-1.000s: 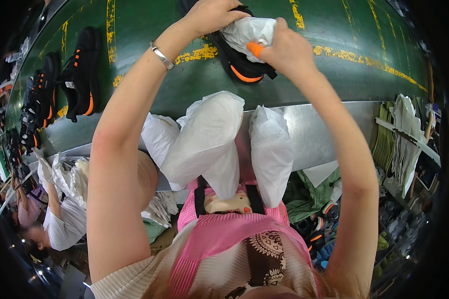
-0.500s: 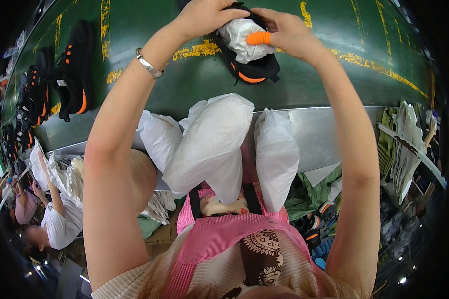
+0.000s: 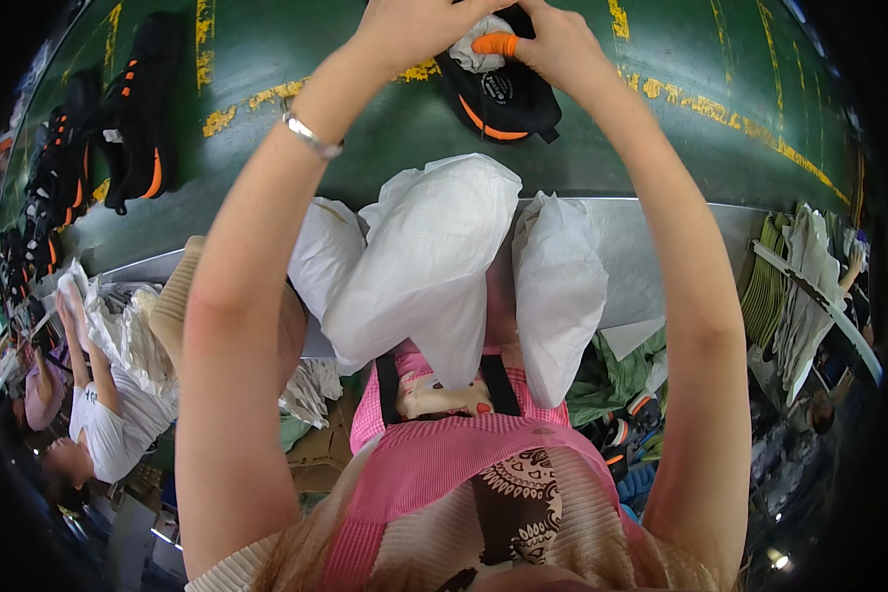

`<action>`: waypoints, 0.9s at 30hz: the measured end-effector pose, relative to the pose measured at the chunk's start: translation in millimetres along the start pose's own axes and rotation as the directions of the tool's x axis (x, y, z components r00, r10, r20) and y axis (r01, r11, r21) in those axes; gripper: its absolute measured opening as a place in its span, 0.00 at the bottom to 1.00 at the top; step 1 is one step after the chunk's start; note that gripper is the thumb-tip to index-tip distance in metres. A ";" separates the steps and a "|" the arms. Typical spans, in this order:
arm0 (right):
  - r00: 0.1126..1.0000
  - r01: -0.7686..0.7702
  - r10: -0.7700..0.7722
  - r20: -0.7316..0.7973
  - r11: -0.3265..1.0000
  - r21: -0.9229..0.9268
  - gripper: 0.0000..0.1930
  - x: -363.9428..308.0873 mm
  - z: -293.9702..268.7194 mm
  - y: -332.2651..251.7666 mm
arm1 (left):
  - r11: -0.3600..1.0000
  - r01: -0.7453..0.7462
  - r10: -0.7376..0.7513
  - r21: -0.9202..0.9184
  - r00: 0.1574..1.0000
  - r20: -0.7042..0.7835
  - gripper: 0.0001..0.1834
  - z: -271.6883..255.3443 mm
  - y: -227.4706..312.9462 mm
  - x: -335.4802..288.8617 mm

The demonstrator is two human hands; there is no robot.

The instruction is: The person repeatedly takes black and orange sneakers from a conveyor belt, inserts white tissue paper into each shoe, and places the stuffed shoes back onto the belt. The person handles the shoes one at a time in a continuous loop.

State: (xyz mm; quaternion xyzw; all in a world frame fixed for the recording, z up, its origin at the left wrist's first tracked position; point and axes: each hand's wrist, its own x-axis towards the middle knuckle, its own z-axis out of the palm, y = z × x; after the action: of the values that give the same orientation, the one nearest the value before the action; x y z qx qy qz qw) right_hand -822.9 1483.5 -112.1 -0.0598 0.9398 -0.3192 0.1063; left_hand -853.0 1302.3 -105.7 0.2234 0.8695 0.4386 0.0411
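Observation:
A black shoe point(image 3: 523, 104) with orange trim lies on the green table in front of me, its heel toward me. Inside its opening sits a crumpled white paper wad point(image 3: 476, 51), with a printed insole showing behind it. My left hand point(image 3: 414, 28) is closed at the left of the opening, its fingertips partly cut off by the upper picture edge. From the right, my right hand point(image 3: 560, 44) curls over the shoe. Its thumb, in an orange finger cover point(image 3: 495, 43), presses on the wad; the other fingers are largely hidden.
White paper bundles point(image 3: 419, 261) stand along the near metal edge point(image 3: 641, 237). More black-and-orange shoes point(image 3: 146, 109) line the table's left side. Another person point(image 3: 118, 424) works at the far left. Paper sheets point(image 3: 804, 296) hang at the right, and shoes lie in a green bag point(image 3: 612, 380) below.
The paper wad has gone farther into the shoe, away from the heel, so the insole now shows. Both hands have moved away from me with it.

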 end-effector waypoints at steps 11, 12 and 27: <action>0.990 0.074 -0.067 0.124 0.996 -0.052 0.44 10.6 5.9 -3.6 | 0.582 0.801 -0.576 -0.139 0.527 0.625 0.32 26.5 19.5 -64.4; 0.990 0.071 -0.065 0.125 0.997 -0.041 0.44 17.6 5.9 2.4 | 0.517 0.834 -0.557 -0.194 0.500 0.663 0.25 27.1 17.7 -63.4; 0.982 0.070 -0.058 0.182 0.996 -0.059 0.46 32.9 33.8 2.8 | 0.902 0.430 -0.431 -0.041 0.901 -0.047 0.45 -67.7 11.9 -67.7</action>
State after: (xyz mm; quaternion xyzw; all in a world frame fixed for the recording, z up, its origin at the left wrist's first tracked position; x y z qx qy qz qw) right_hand -846.9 1459.9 -145.2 -0.1220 0.9338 -0.2850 0.1785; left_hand -806.2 1229.4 -63.4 0.0132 0.8917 0.4373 0.1163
